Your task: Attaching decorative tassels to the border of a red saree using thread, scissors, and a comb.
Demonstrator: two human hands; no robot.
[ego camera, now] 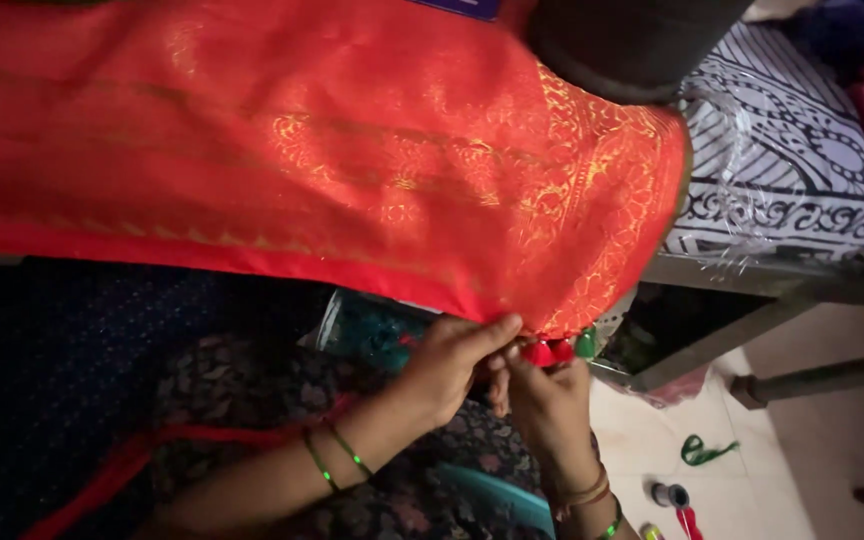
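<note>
Red-and-gold saree cloth (352, 150) drapes over a table edge and fills most of the view, hiding the surface under it. Left hand (447, 365) pinches the cloth's lower hem, fingers closed on it. Right hand (550, 405) sits just beside, fingertips closed on red tassels (549, 352) at the hem corner; a green tassel (587, 344) hangs next to them. Black-and-white patterned sheet (802, 170) lies right. Floor: green thread (704, 450), small spools (670, 495).
</note>
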